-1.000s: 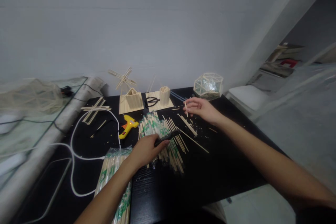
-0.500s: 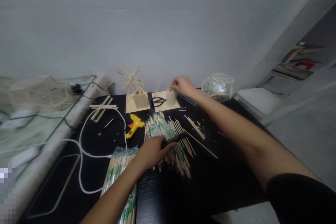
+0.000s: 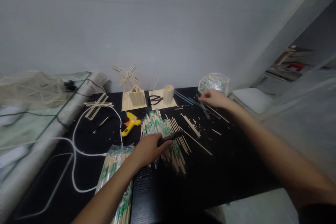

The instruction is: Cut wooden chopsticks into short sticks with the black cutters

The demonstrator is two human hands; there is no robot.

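Observation:
My left hand is wrapped round a dark-handled tool whose exact kind is unclear. It sits over a heap of wooden chopsticks, many in green-printed clear wrappers. Farther right, my right hand pinches a thin translucent strip that looks like a glue stick. More bluish translucent sticks lie beside it on the black table. Left of that hand stands a small hollow tower of sticks on a wooden base. Black-handled scissors rest on the same base.
A yellow glue gun lies left of the heap, near a white cable. Behind it stands a stick windmill model. A packed bundle of chopsticks is at front left. A geometric stick frame stands at back right.
My right hand has left the small stick tower and moved right, where it now pinches a translucent strip. My left hand keeps its hold on the dark tool. The view has shifted slightly.

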